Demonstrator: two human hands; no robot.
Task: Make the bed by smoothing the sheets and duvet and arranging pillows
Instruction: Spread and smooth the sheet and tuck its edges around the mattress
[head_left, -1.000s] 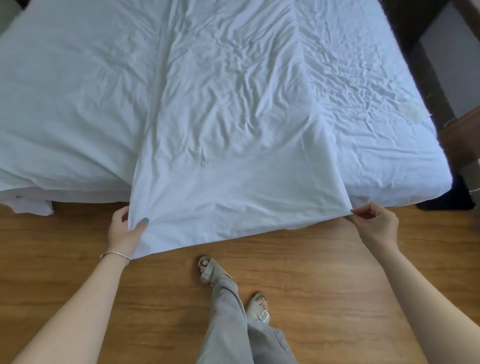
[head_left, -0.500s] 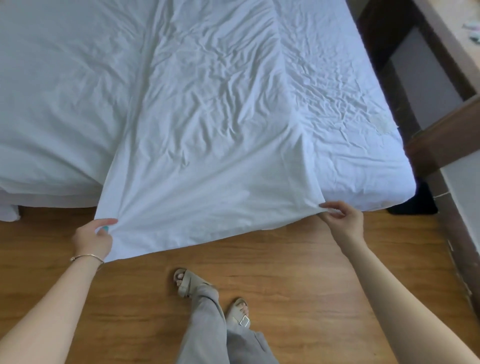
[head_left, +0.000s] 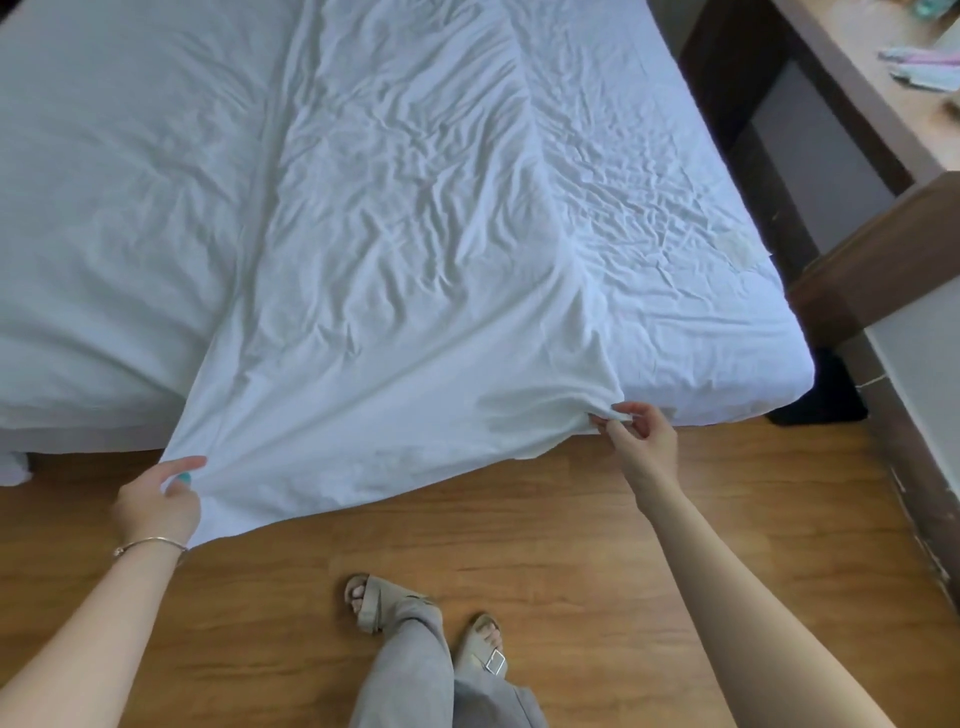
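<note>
While both hands gripped the sheet's near edge, this was the state:

sheet: white sheet (head_left: 395, 291) lay as a wrinkled strip down the middle of the bed, from the top centre of the frame to the lower centre; its near end hung past the bed edge over the floor.
bed: bed (head_left: 104, 208) filled the upper left and centre of the frame, covered in white; its right corner sat at centre right.
left hand: left hand (head_left: 158, 501), lower left, pinched the sheet's left corner, thumb on top, other fingers under the cloth; a teal nail showed at the cloth edge.
right hand: right hand (head_left: 647, 434), right of centre, pinched a small bunch of the sheet's right corner between thumb and fingertips, just below the bed edge.
sheet tension: cloth ran taut between the two hands, with creases fanning out from the right pinch.
bracelet: thin bracelet (head_left: 150, 544) sat on the left wrist.
floor: wood floor (head_left: 597, 545) spanned the lower half of the frame.
feet: two feet in sandals (head_left: 374, 603) stood at bottom centre, with grey trouser legs above them, apart from the sheet.
desk: wooden desk (head_left: 883, 78) occupied the upper right corner, beside the bed; small items on it were too blurred to identify.
dark object: dark object (head_left: 821, 402) lay on the floor at the bed's right corner; could not tell what it was.
</note>
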